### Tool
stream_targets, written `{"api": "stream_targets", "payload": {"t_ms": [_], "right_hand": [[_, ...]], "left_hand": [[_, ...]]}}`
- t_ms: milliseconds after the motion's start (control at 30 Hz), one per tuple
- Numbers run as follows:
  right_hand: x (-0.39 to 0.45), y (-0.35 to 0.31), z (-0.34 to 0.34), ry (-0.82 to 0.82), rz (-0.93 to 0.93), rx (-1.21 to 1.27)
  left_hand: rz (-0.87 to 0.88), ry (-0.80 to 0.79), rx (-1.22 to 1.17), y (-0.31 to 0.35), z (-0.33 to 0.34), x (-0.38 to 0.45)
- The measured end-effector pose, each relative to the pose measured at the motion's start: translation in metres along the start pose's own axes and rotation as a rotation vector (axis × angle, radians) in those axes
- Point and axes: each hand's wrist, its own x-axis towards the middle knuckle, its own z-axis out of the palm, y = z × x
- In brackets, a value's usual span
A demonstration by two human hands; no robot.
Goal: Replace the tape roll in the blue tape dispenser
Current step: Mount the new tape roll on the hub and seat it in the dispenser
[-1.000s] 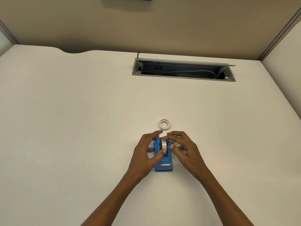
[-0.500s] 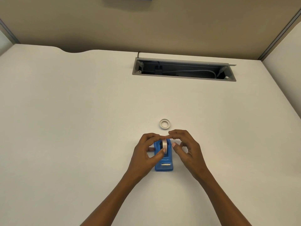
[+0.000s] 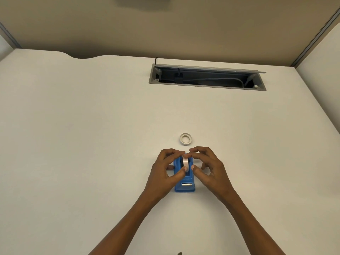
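Note:
The blue tape dispenser [image 3: 184, 184] stands on the white desk, its cutter end toward me. A tape roll [image 3: 185, 162] sits upright in its cradle. My left hand [image 3: 165, 172] pinches the roll from the left, thumb on its near rim and fingers over its top. My right hand [image 3: 209, 168] mirrors it from the right, thumb at the roll's side and fingertips meeting the left fingers above the roll. A second white tape ring [image 3: 185, 139] lies flat on the desk just beyond the hands. The dispenser's far end is hidden by my fingers.
An open grey cable tray [image 3: 206, 85] with cords is recessed in the desk at the back. Beige partition walls close the back and right side. The white desk surface [image 3: 82, 135] spreads wide to the left and right of the hands.
The fingers of both hands have curled in closer over the top of the roll. The dispenser and the loose ring have stayed where they were.

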Motion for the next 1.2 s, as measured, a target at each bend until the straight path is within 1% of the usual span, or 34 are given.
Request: {"api": "stream_targets", "payload": {"t_ms": [200,300,500,633,800,967,1200], "right_hand": [[0.0017,0.0031,0.0035,-0.021,0.011,-0.042],[0.0028,0.0040,0.0042,-0.004,0.019,-0.021],[0.0034,0.0067,0.0030,-0.011,0.023,0.024],[0.0004,0.0031,0.0015,0.048,-0.011,0.088],[0.0017,0.0008,-0.0031,0.113,-0.032,0.044],[0.0016,-0.0025,-0.0027,0.046,-0.047,-0.004],[0.0022,-0.0019,-0.0008,0.017,-0.024,-0.024]], "left_hand": [[0.011,0.020,-0.018,0.0007,0.0004,-0.0006],[0.001,0.031,-0.035,0.0014,0.0012,-0.0008],[0.046,0.019,-0.011,0.0013,-0.0001,-0.0002],[0.034,0.005,0.000,-0.0011,-0.0010,0.0005],[0.011,0.009,0.008,-0.0031,-0.0001,0.0009],[0.021,0.005,0.010,0.0013,-0.0009,0.0013],[0.002,0.016,0.012,-0.0009,0.0010,0.0002]]}}
